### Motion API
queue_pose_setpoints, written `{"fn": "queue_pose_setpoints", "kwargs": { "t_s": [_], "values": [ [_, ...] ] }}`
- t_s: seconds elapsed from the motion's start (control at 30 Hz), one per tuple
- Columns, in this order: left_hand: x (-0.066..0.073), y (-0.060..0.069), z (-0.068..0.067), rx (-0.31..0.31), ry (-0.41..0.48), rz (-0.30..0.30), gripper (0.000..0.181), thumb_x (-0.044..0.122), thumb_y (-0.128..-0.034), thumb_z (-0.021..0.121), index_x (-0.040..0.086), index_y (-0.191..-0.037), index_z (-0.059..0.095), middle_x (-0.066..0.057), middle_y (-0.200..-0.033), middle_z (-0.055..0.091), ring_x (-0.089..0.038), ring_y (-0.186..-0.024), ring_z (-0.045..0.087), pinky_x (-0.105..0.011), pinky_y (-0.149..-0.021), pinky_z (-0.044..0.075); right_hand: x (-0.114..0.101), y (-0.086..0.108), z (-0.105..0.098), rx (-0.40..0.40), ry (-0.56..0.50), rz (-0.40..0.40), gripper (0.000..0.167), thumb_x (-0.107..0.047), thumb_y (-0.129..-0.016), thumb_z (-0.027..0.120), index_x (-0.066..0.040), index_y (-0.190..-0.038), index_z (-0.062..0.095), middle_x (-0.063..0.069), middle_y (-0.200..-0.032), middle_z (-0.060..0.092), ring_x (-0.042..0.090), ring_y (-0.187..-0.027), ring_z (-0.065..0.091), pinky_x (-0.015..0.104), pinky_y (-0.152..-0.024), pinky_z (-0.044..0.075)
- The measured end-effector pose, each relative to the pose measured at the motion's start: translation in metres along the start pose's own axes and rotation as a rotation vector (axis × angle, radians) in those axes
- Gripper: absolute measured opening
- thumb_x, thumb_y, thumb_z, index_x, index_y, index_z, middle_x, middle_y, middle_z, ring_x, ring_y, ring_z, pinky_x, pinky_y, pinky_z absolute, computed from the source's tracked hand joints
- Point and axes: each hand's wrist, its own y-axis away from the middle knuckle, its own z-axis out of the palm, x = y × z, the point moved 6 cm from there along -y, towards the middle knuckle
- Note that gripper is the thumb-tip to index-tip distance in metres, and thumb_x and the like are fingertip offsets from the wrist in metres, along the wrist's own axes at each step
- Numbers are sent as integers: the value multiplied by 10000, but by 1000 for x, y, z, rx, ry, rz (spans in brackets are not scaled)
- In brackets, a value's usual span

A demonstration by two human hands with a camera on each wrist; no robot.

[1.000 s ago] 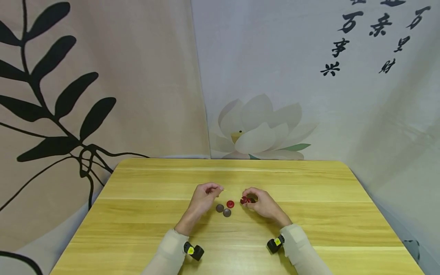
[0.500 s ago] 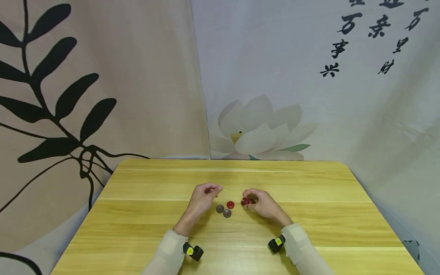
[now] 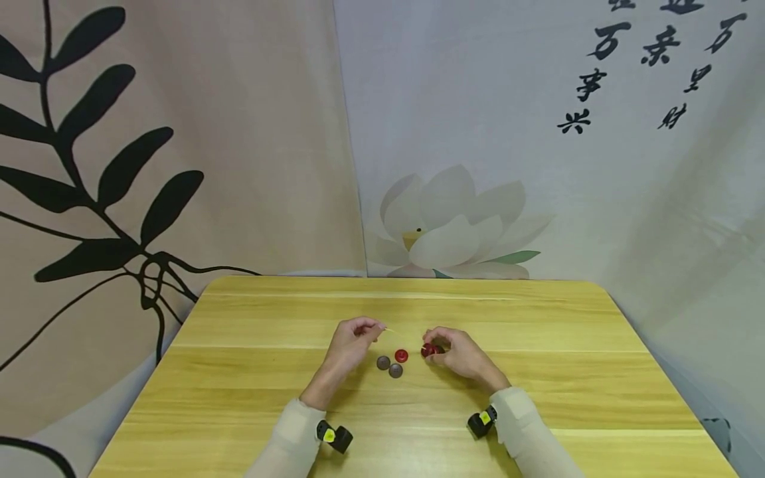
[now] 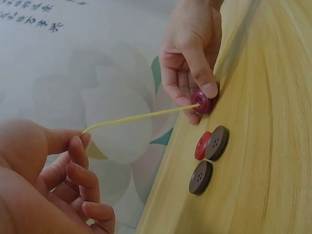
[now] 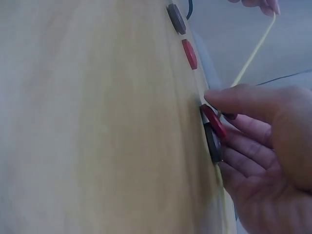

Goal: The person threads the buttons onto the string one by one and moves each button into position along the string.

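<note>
My left hand (image 3: 354,342) pinches the end of a yellow cord (image 4: 141,116) between thumb and forefinger. The cord runs taut across to a dark red button (image 4: 200,101) and passes through one of its holes. With thumb and fingers, my right hand (image 3: 460,352) holds that button. In the right wrist view a brown button (image 5: 212,143) sits against a red button (image 5: 213,121) in this hand, and cord trails below them. Between the hands lie a loose red button (image 3: 401,356) and two grey-brown buttons (image 3: 383,363), flat on the table.
The wooden table (image 3: 538,398) spans the area under both hands. Behind it hangs a pale cloth (image 3: 478,133) printed with a lotus and characters. Black wrist cameras (image 3: 336,437) sit at both cuffs.
My right hand has shifted very slightly to the right with the buttons. The left hand keeps its pinch on the cord, and the loose buttons stay where they were.
</note>
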Motion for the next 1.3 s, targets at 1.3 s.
{"fn": "queue_pose_setpoints", "kwargs": {
  "t_s": [1.3],
  "values": [
    [-5, 0, 0, -3, -10, -24, 249, 219, -977, 637, -12, -1035, 711, -153, -904, 632, -380, -883, 573, -214, -579, 390, 4, -1, -1, -12, 6, 29, 271, 33, -822, 750, -115, -1035, 670, 90, -1296, 638, 311, -1254, 564, 500, -1080, 393]
  ]
}}
